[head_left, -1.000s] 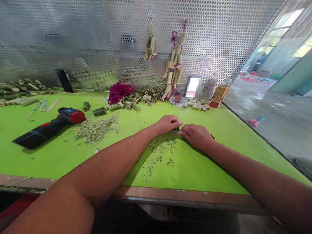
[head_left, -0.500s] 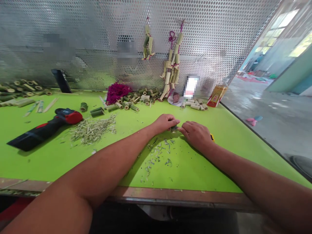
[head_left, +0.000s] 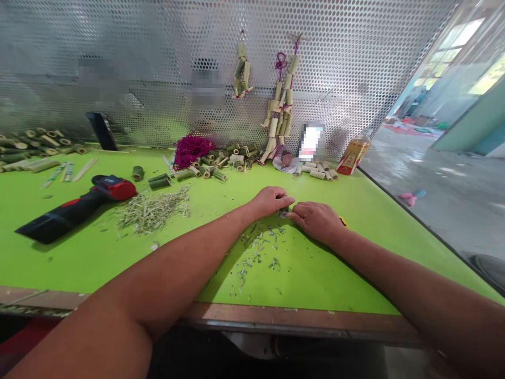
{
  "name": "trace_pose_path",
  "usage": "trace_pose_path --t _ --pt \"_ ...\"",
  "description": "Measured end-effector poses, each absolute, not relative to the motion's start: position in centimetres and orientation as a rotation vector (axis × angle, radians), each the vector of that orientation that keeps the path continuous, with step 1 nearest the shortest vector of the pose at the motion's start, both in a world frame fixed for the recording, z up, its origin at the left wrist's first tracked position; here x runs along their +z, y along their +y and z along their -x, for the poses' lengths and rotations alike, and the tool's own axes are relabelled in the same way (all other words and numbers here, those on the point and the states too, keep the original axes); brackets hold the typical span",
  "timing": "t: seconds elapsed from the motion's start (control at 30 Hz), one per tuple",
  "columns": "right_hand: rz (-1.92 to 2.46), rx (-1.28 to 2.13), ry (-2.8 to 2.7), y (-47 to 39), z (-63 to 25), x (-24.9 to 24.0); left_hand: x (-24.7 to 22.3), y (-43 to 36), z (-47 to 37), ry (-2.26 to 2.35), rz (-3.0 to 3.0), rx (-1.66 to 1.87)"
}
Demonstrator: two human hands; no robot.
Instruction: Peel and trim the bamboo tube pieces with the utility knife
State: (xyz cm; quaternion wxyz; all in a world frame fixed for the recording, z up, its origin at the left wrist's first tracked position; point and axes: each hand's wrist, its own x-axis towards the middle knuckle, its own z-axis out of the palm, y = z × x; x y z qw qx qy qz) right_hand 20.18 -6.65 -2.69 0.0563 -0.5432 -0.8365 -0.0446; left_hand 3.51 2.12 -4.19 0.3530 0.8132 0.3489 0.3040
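Note:
My left hand [head_left: 273,201] is closed around a small dark piece [head_left: 283,212], too small to make out clearly. Close on its right, my right hand [head_left: 315,218] is closed too, with its thumb and finger at the piece's right side. A bit of yellow and black [head_left: 343,221] shows beside the right wrist; most of that object is hidden. Thin shavings [head_left: 258,252] are scattered over the green table [head_left: 335,287] in front of both hands.
A black and red power tool [head_left: 79,208] lies left, beside a shavings heap [head_left: 153,210]. Behind are bamboo pieces [head_left: 160,181], purple string [head_left: 192,151], a phone [head_left: 311,142] and a bottle [head_left: 354,153]. Bamboo figures [head_left: 278,113] hang on the perforated metal panel [head_left: 158,31].
The view has shifted slightly, so the scene sits a little further right. Both hands stay close together around the small piece, with only a slight shift of the fingers.

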Motion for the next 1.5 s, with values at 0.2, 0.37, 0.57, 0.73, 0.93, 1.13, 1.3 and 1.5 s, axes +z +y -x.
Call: trace_pose_path --t 0.2,0.37,0.57,0.73,0.93,1.13,1.3,1.5 --pt "1.535 -0.182 -2.568 -7.5 -19.9 -2.8 -4.2 2.2 -3.3 0.901 -2.022 0.766" --pt "1.733 -0.333 -2.289 -6.6 -20.4 -3.1 -3.9 1.9 -3.2 0.857 -2.001 0.725" --pt "1.714 -0.328 -2.346 -6.3 -20.5 -3.2 -3.8 1.8 -3.1 0.848 -2.026 0.715" --pt "1.714 -0.290 -2.400 -6.4 -20.4 -3.0 -3.9 1.9 -3.2 0.835 -2.011 0.715" --pt "1.693 -0.183 -2.481 -6.3 -20.5 -2.8 -4.0 1.8 -3.3 0.853 -2.016 0.737" --pt "1.561 -0.148 -2.632 -7.2 -20.1 -2.6 -4.0 2.0 -3.3 0.907 -1.891 0.787" --pt "1.606 -0.190 -2.541 -7.4 -20.0 -2.7 -4.2 2.0 -3.1 0.800 -1.856 0.785" --pt "1.683 -0.202 -2.272 -6.8 -20.6 -2.6 -4.3 2.4 -2.8 0.696 -1.620 0.896"
